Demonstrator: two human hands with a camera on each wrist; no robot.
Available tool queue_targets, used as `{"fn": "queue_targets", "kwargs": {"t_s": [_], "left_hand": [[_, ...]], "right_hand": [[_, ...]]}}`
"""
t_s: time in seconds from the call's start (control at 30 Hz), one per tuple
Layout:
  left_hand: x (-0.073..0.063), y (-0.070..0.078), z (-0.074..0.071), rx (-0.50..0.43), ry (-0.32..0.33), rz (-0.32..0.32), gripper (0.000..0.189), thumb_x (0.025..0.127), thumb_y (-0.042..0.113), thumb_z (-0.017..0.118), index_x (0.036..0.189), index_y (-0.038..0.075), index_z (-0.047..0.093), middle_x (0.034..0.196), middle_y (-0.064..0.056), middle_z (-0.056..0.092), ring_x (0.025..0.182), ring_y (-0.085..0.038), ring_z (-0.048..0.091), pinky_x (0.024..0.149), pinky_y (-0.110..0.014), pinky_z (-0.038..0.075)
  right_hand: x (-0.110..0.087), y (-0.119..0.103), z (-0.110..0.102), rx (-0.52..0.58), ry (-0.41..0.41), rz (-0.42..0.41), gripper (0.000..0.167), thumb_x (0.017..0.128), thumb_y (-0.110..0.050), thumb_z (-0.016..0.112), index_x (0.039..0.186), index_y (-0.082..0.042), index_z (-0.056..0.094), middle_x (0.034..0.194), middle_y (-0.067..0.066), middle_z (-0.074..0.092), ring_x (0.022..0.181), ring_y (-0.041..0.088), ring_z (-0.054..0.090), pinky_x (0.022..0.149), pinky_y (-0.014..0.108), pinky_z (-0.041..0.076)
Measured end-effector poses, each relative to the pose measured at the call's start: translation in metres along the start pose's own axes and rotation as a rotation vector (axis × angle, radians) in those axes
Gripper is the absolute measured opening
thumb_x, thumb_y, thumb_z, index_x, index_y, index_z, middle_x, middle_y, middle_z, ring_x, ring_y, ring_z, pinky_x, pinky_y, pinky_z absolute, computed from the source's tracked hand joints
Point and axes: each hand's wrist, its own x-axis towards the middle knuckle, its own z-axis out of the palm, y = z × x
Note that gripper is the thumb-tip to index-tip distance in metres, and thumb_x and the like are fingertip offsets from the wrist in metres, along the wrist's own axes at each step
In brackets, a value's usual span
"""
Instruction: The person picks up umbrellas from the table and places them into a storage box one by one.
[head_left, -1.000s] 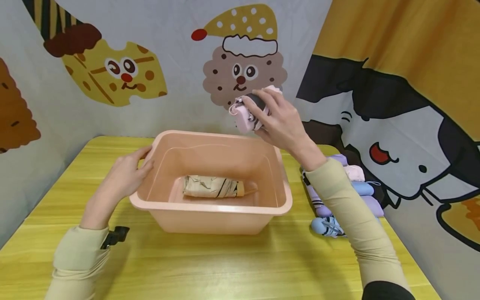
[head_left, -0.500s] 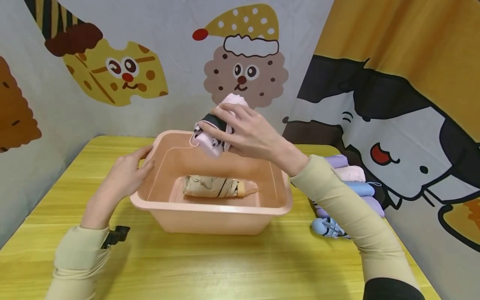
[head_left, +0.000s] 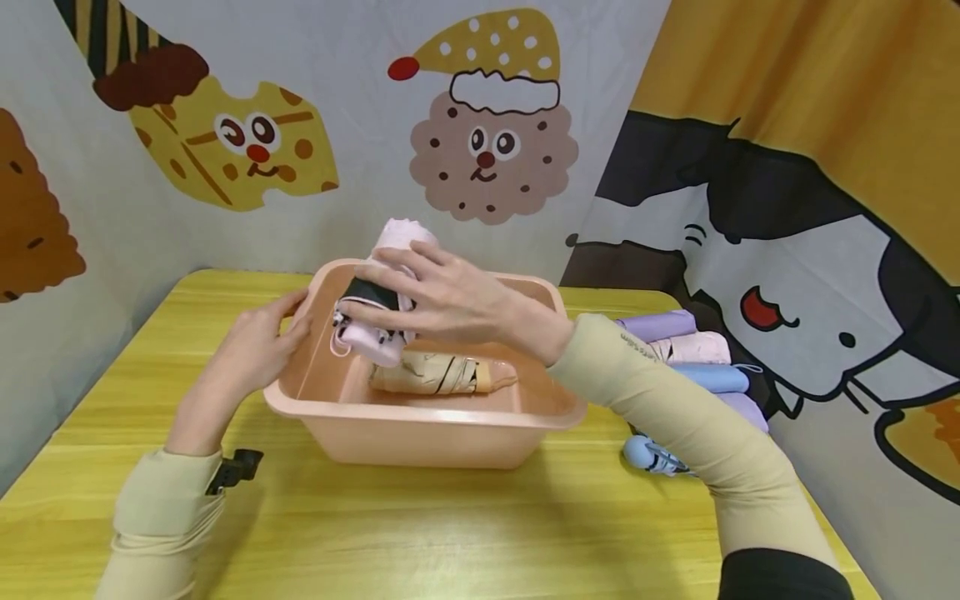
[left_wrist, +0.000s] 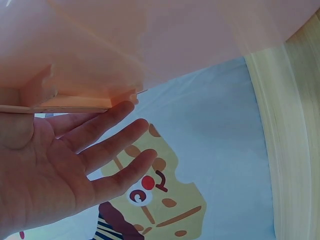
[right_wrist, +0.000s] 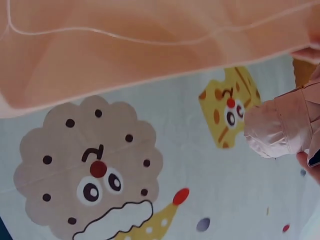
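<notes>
While the peach bin (head_left: 427, 412) is touched by the spread left grip (head_left: 257, 346), the pink umbrella (head_left: 371, 292) (dark-banded) has been brought lower and leftward over the bin, clasped in the right grip (head_left: 442, 293).

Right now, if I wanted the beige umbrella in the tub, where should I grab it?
Probably around the middle of the beige umbrella, reaching straight down from above. It lies on its side, long and tube-shaped, so you could squeeze across it. The walls of the tub get in the way from the sides. The pink umbrella partly hides its left end, so I'd avoid that end.
</notes>
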Motion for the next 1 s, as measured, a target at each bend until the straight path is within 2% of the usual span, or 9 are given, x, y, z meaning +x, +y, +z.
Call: {"fn": "queue_targets", "kwargs": {"t_s": [0.13, 0.33, 0.47, 0.63, 0.8, 1.0], "left_hand": [[0.001, 0.001, 0.0, 0.007, -0.002, -0.006, 0.056, 0.103, 0.031, 0.033, 0.148, -0.002, 0.027, 0.142, -0.031, 0.041, 0.123, -0.05, 0.046, 0.098, -0.06, 0.042], [0.0, 0.001, 0.0, 0.016, -0.008, -0.012, 0.056, 0.103, 0.03, 0.034, 0.148, -0.002, 0.027, 0.143, -0.031, 0.041, 0.125, -0.05, 0.045, 0.099, -0.061, 0.04], [0.0, 0.002, 0.0, 0.02, -0.011, -0.019, 0.056, 0.103, 0.031, 0.034, 0.148, -0.001, 0.026, 0.143, -0.031, 0.04, 0.126, -0.05, 0.042, 0.101, -0.062, 0.038], [0.0, 0.002, 0.0, 0.023, -0.016, -0.02, 0.056, 0.103, 0.031, 0.034, 0.149, -0.001, 0.026, 0.143, -0.031, 0.04, 0.126, -0.051, 0.042, 0.101, -0.062, 0.038], [0.001, 0.002, 0.001, 0.022, -0.018, -0.025, 0.056, 0.103, 0.031, 0.033, 0.149, -0.001, 0.025, 0.143, -0.031, 0.04, 0.125, -0.051, 0.044, 0.1, -0.061, 0.04], [0.0, 0.002, 0.0, 0.01, -0.008, -0.024, 0.057, 0.103, 0.032, 0.034, 0.149, -0.001, 0.026, 0.142, -0.031, 0.041, 0.125, -0.05, 0.044, 0.1, -0.062, 0.039]], "right_hand": [[-0.001, -0.009, 0.006, -0.019, -0.08, -0.042, 0.042, 0.101, -0.012, 0.038, 0.139, -0.027, 0.048, 0.136, 0.01, 0.052, 0.121, 0.027, 0.052, 0.094, 0.042, 0.05], [0.001, -0.023, 0.014, 0.047, -0.199, -0.106, 0.041, 0.101, -0.028, 0.037, 0.142, -0.03, 0.044, 0.139, 0.008, 0.05, 0.124, 0.027, 0.049, 0.097, 0.044, 0.047], [0.003, -0.03, 0.02, 0.079, -0.265, -0.134, 0.042, 0.102, -0.032, 0.035, 0.144, -0.031, 0.04, 0.14, 0.007, 0.049, 0.126, 0.026, 0.048, 0.096, 0.044, 0.047], [0.005, -0.033, 0.028, 0.097, -0.279, -0.122, 0.042, 0.102, -0.036, 0.036, 0.143, -0.032, 0.04, 0.14, 0.006, 0.048, 0.123, 0.025, 0.049, 0.092, 0.04, 0.048], [0.005, -0.032, 0.036, 0.116, -0.305, -0.1, 0.049, 0.096, -0.045, 0.045, 0.143, -0.031, 0.04, 0.14, 0.006, 0.048, 0.123, 0.025, 0.049, 0.09, 0.039, 0.05], [0.0, -0.03, 0.047, 0.13, -0.322, -0.09, 0.054, 0.091, -0.042, 0.054, 0.143, -0.031, 0.041, 0.137, 0.005, 0.05, 0.12, 0.025, 0.051, 0.085, 0.037, 0.053]]}}
